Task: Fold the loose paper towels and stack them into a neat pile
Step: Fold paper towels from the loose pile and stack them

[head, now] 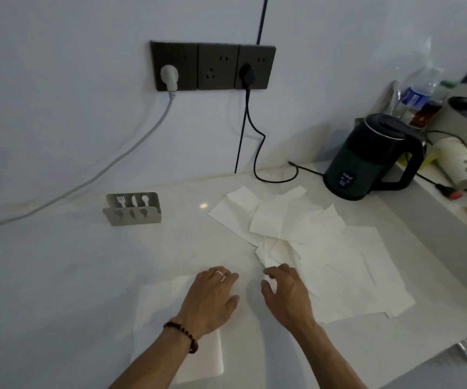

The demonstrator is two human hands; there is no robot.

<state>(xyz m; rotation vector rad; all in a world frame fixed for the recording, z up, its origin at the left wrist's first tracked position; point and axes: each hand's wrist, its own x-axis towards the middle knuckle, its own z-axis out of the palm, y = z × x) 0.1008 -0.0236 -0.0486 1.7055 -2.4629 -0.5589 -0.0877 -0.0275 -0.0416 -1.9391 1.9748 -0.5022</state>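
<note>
Paper towels [311, 248] are spread in a loose, overlapping heap on the right half of the white counter [58, 276], some lying flat and some crumpled near the middle. One folded towel [159, 307] is laid flat at the near left, well apart from the heap, and appears to be the start of the pile; whether more than one sheet lies in it cannot be told.

That folded towel is pressed by the left hand [212, 299], whose fingers are held straight and flat, partly on the towel and partly on the bare counter beyond it. The right hand [285, 293] is reached toward the near edge of the heap with its fingers loosely curved and spread; nothing is seen gripped in it, though a crumpled corner lies just beside the fingertips.

By this showing, the task is judged to be at an early stage: little is folded, and most of the sheets are left to be taken up, folded and stacked.

Further out, a metal cutlery holder [132, 209] is stood by the wall, a dark kettle [372, 158] behind the heap, and wall sockets [212, 67] with two plugs above.
</note>
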